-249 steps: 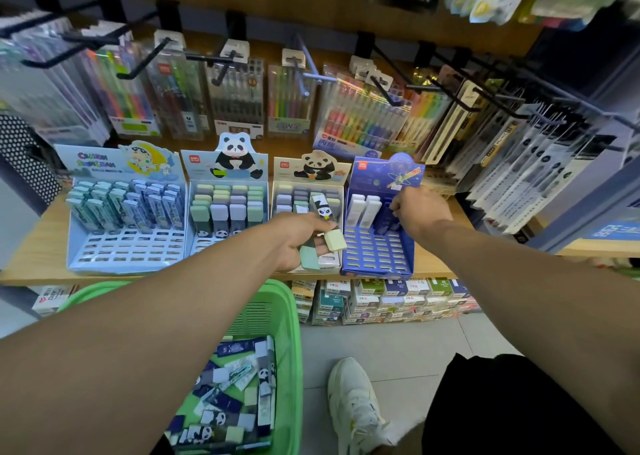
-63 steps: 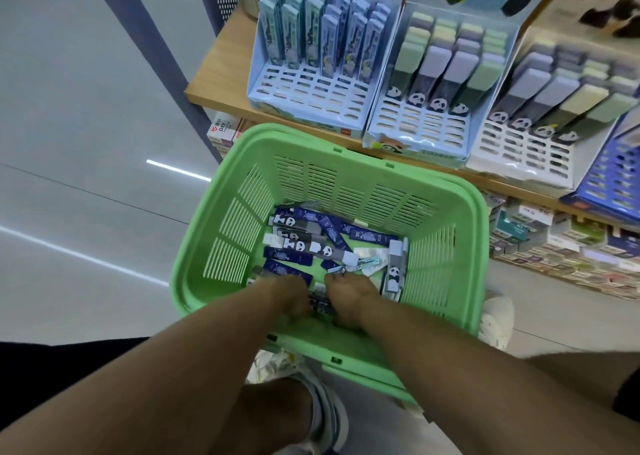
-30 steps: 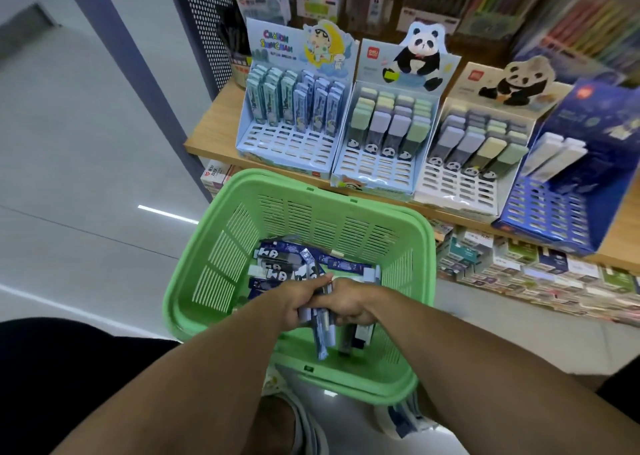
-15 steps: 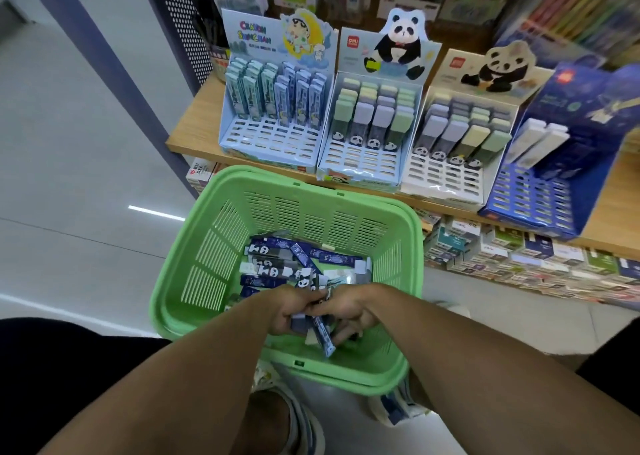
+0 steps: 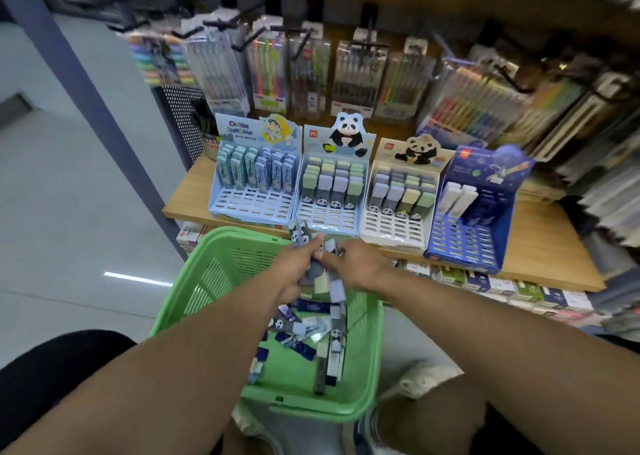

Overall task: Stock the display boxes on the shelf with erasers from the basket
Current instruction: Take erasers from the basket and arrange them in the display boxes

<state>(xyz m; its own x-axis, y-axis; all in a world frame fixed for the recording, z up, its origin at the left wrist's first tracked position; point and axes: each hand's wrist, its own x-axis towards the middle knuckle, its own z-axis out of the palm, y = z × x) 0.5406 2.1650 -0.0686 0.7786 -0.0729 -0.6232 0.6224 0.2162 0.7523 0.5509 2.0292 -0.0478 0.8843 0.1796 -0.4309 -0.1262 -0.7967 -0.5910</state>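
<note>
Both hands, left (image 5: 294, 267) and right (image 5: 356, 264), clamped on eraser bundle (image 5: 320, 274) above green basket (image 5: 214, 281). Display boxes (image 5: 329, 212) on shelf (image 5: 540, 247) roughly half full, front slots empty; loads left in basket, so guessing midway.

hanging pen packs (image 5: 358, 74) above shelf

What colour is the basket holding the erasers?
Light green basket, seen best in the head view.

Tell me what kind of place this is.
Most likely a stationery shop: pen packs hang on hooks above a shelf with eraser display boxes, and a basket of erasers stands below.
</note>
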